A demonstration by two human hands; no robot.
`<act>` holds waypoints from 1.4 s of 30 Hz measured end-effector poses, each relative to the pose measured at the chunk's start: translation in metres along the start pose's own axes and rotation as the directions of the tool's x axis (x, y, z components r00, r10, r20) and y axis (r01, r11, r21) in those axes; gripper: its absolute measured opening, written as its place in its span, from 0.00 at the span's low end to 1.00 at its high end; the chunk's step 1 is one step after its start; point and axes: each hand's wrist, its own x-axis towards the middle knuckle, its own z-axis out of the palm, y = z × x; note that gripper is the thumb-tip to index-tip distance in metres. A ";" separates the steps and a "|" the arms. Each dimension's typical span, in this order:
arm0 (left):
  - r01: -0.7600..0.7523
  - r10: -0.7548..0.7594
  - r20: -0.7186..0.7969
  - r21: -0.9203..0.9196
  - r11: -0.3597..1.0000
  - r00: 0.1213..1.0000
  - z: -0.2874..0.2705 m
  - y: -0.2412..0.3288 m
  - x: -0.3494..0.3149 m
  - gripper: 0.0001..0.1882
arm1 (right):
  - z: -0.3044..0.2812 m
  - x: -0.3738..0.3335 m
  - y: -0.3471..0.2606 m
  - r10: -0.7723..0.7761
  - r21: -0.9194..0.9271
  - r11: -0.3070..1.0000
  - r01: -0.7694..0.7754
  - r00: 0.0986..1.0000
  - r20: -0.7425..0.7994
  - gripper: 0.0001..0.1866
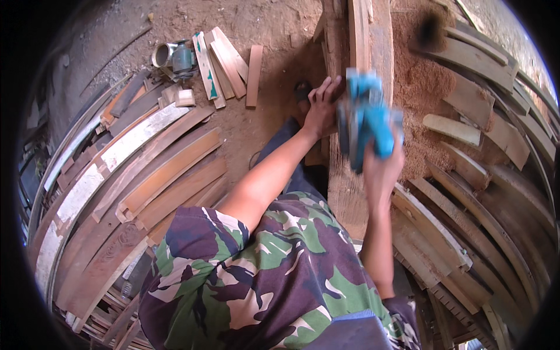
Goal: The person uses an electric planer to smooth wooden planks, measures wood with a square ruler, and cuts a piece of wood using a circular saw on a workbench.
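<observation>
My right hand is wrapped round the rear handle of a teal electric planer, which is blurred by motion. The planer sits over a long wooden bench. Ahead of it, a narrow reddish wood strip runs along the bench top. My left hand is at the bench's left side, close beside the planer, with its fingers apart and slightly bent. Its thumb and palm are hidden, and I cannot tell whether it touches the planer.
Several short boards lie on the dirt floor at the far left, beside a grey-green machine part. Plank stacks flank me on the left, with more timber on the right. Reddish sawdust is heaped right of the bench.
</observation>
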 end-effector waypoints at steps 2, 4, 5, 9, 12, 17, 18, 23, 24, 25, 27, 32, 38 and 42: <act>0.011 -0.009 0.028 -0.074 0.997 1.000 -0.011 0.010 0.006 0.57 | -0.016 -0.062 0.015 0.081 -0.022 0.996 -0.081 0.997 0.002 0.34; 0.010 -0.009 0.011 -0.077 0.997 1.000 -0.016 0.013 0.014 0.59 | -0.018 -0.077 0.013 0.130 -0.004 0.992 -0.130 0.992 0.002 0.35; 0.011 -0.010 0.004 -0.076 0.997 1.000 -0.017 0.012 0.014 0.59 | -0.017 -0.074 0.011 0.115 -0.015 0.993 -0.115 0.993 -0.003 0.36; 0.029 -0.033 0.088 0.043 0.999 0.996 -0.015 0.009 0.007 0.58 | -0.009 -0.046 0.000 0.080 -0.028 0.996 -0.080 0.997 -0.006 0.36; -0.044 0.044 -0.004 -0.065 0.997 0.999 -0.005 -0.004 0.002 0.54 | 0.000 -0.005 -0.022 0.049 -0.010 0.999 -0.049 0.998 -0.028 0.34; 0.045 -0.038 0.049 -0.142 0.989 0.998 -0.009 0.008 0.003 0.48 | 0.020 0.081 -0.043 -0.061 -0.013 0.998 0.060 0.993 -0.098 0.29; 0.042 -0.034 0.052 -0.157 0.987 0.998 -0.009 0.008 0.002 0.48 | 0.025 0.101 -0.048 -0.095 -0.043 0.995 0.090 0.989 -0.118 0.27; 0.089 -0.070 0.165 -0.115 0.989 0.984 -0.027 0.014 0.008 0.52 | 0.047 0.198 -0.084 -0.197 -0.124 0.976 0.182 0.972 -0.126 0.16; 0.096 -0.082 0.135 -0.102 0.990 0.987 -0.025 0.012 0.004 0.53 | 0.055 0.215 -0.094 -0.181 -0.126 0.978 0.166 0.977 -0.117 0.17; 0.082 -0.072 0.102 -0.097 0.992 0.992 -0.018 0.015 0.004 0.54 | 0.064 0.252 -0.083 -0.262 -0.220 0.948 0.230 0.956 -0.130 0.12; 0.030 -0.022 0.073 -0.105 0.994 0.997 -0.016 0.020 0.013 0.55 | 0.066 0.325 -0.058 -0.406 -0.422 0.854 0.303 0.897 -0.177 0.24; 0.032 -0.024 0.130 -0.065 0.997 0.991 -0.023 0.020 0.012 0.59 | 0.062 0.347 -0.143 -0.250 -0.173 0.962 0.211 0.936 -0.246 0.19; 0.098 -0.087 0.123 -0.091 0.991 0.989 -0.040 0.023 0.010 0.58 | 0.005 0.202 -0.083 0.079 0.265 0.962 -0.059 0.995 -0.066 0.18; -0.036 0.024 -0.082 -0.144 0.989 0.996 -0.068 0.035 0.011 0.54 | -0.062 0.025 -0.024 0.230 0.509 0.846 -0.160 0.970 -0.078 0.17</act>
